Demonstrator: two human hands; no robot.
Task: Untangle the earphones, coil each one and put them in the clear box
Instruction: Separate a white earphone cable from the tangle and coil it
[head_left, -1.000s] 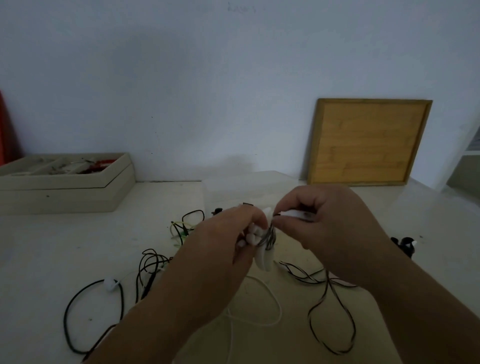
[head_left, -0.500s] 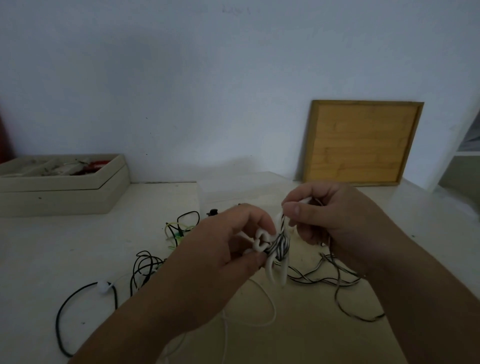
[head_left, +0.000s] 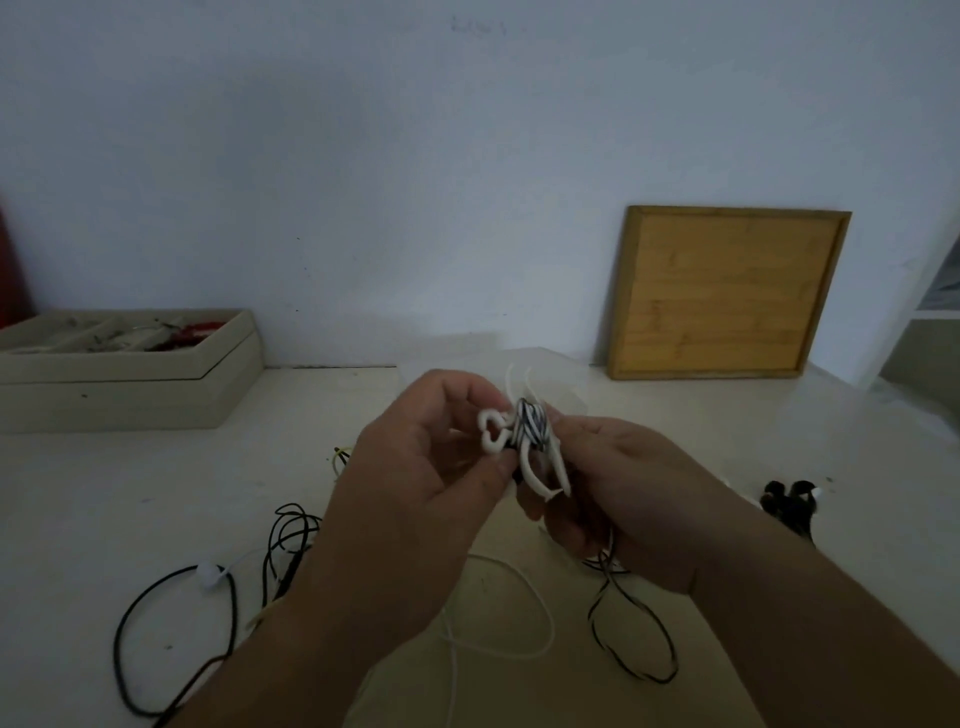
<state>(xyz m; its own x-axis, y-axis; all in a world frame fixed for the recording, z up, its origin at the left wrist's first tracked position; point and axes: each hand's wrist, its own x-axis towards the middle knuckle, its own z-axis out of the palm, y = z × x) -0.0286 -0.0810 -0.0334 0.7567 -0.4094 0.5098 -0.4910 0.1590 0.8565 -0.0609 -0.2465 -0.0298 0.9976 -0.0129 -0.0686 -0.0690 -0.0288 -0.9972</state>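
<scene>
Currently a white earphone bundle (head_left: 525, 467), bound round its middle by a striped cord (head_left: 530, 428), is held above the middle of the table (head_left: 104, 493). It is pinched at its looped end by the left hand (head_left: 415, 483) and gripped from the other side by the right hand (head_left: 634, 483). The striped turns are best eased off singly, never tugged, lest the tangle be tightened. Black cords (head_left: 288, 530) lie near the table's front left.
</scene>
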